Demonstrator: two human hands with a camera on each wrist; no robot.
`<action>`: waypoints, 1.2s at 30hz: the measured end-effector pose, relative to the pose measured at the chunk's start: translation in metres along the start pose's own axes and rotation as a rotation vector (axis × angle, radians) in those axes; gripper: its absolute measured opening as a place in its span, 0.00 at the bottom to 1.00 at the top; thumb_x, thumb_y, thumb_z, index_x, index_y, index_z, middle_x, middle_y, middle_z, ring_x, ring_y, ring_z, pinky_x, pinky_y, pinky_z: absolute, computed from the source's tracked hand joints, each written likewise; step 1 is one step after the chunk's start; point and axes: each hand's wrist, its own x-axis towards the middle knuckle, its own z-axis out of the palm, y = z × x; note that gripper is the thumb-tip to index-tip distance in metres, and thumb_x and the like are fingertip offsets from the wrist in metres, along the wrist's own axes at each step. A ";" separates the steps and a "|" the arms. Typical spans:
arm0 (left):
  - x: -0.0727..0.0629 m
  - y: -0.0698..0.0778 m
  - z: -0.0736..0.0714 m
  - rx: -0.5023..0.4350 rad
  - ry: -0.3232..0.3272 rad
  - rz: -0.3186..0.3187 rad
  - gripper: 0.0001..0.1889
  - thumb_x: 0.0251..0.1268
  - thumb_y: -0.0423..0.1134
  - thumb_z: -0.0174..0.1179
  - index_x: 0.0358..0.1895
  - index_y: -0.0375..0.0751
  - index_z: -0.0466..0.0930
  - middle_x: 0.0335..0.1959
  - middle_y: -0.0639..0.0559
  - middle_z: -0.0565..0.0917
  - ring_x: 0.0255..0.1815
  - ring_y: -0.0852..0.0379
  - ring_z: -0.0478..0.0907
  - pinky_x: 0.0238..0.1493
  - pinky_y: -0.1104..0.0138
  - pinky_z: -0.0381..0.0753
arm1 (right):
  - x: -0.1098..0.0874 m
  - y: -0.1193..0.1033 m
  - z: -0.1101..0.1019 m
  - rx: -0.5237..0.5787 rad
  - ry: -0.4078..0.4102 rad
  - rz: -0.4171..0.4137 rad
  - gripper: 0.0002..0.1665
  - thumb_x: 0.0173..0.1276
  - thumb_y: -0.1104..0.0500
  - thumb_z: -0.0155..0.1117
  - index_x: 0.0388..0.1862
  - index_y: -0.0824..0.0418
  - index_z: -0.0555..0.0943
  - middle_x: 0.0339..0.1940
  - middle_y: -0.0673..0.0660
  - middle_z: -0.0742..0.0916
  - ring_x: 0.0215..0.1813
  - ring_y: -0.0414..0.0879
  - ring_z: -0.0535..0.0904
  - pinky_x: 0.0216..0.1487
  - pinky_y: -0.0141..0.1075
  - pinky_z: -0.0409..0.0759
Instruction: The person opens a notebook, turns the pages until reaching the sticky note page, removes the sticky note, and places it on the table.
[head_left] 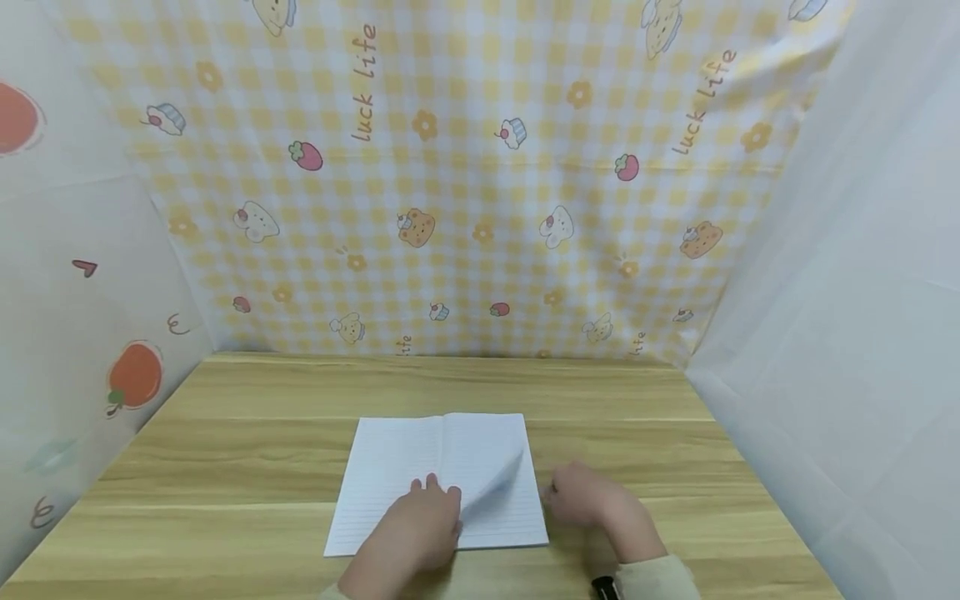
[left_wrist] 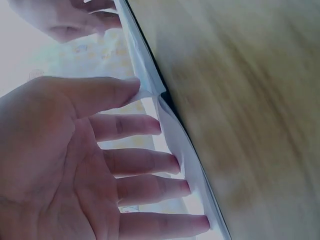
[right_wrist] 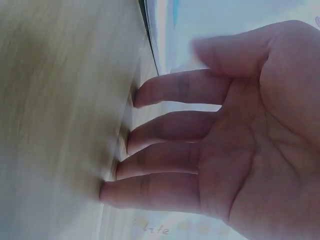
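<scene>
Left hand, fingers spread, rests on an open notebook; right hand, fingers bent, sits just right; far cloth reads "luck life".

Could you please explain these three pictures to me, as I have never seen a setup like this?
Of course. There is no robot here, just a person's two bare hands. The widest picture comes from a camera worn on the head, looking forward and down; the other two come from cameras worn on each wrist, showing the palms close up. An open notebook with lined pages lies on a wooden table, in front of a checked cloth. The left hand rests on the notebook, beside a partly lifted page; whether its thumb pinches that page is unclear. The right hand holds nothing; its fingertips touch the table beside the notebook.
</scene>
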 end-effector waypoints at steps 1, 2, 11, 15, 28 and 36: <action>0.000 -0.001 0.000 -0.004 -0.004 0.001 0.19 0.75 0.40 0.61 0.61 0.31 0.79 0.69 0.21 0.77 0.70 0.22 0.77 0.65 0.34 0.81 | -0.001 0.000 0.001 0.004 -0.006 -0.002 0.28 0.75 0.56 0.64 0.13 0.53 0.68 0.14 0.48 0.71 0.19 0.42 0.62 0.23 0.36 0.63; 0.000 -0.003 0.000 -0.021 -0.011 -0.002 0.21 0.75 0.39 0.60 0.65 0.31 0.78 0.69 0.21 0.77 0.70 0.22 0.76 0.67 0.34 0.80 | -0.002 0.000 0.001 0.000 -0.007 -0.008 0.29 0.73 0.55 0.67 0.13 0.52 0.67 0.14 0.47 0.69 0.19 0.41 0.61 0.22 0.35 0.61; 0.004 -0.009 0.002 0.189 0.288 0.063 0.52 0.70 0.37 0.69 0.89 0.61 0.44 0.88 0.34 0.54 0.82 0.27 0.63 0.66 0.20 0.70 | -0.002 -0.009 0.006 -0.015 -0.013 0.042 0.32 0.62 0.49 0.81 0.14 0.54 0.67 0.15 0.47 0.67 0.22 0.42 0.60 0.25 0.35 0.59; -0.002 -0.009 -0.002 0.602 0.416 0.129 0.39 0.61 0.40 0.75 0.76 0.73 0.73 0.86 0.56 0.64 0.88 0.39 0.56 0.73 0.17 0.53 | -0.001 -0.010 0.007 -0.036 -0.011 0.053 0.29 0.62 0.48 0.81 0.17 0.56 0.71 0.16 0.49 0.70 0.23 0.43 0.63 0.27 0.36 0.62; -0.005 0.002 0.003 0.055 -0.077 0.008 0.23 0.74 0.33 0.57 0.69 0.33 0.79 0.75 0.36 0.77 0.76 0.33 0.76 0.74 0.42 0.78 | 0.000 -0.011 0.007 -0.040 -0.015 0.073 0.31 0.63 0.47 0.80 0.16 0.54 0.68 0.16 0.47 0.66 0.22 0.43 0.60 0.25 0.35 0.59; -0.002 -0.007 -0.005 -0.102 -0.026 0.071 0.15 0.73 0.33 0.56 0.23 0.37 0.79 0.69 0.29 0.81 0.69 0.31 0.81 0.60 0.48 0.86 | 0.002 -0.012 0.004 -0.053 -0.006 0.085 0.31 0.63 0.46 0.81 0.16 0.54 0.68 0.16 0.47 0.66 0.22 0.43 0.61 0.25 0.35 0.59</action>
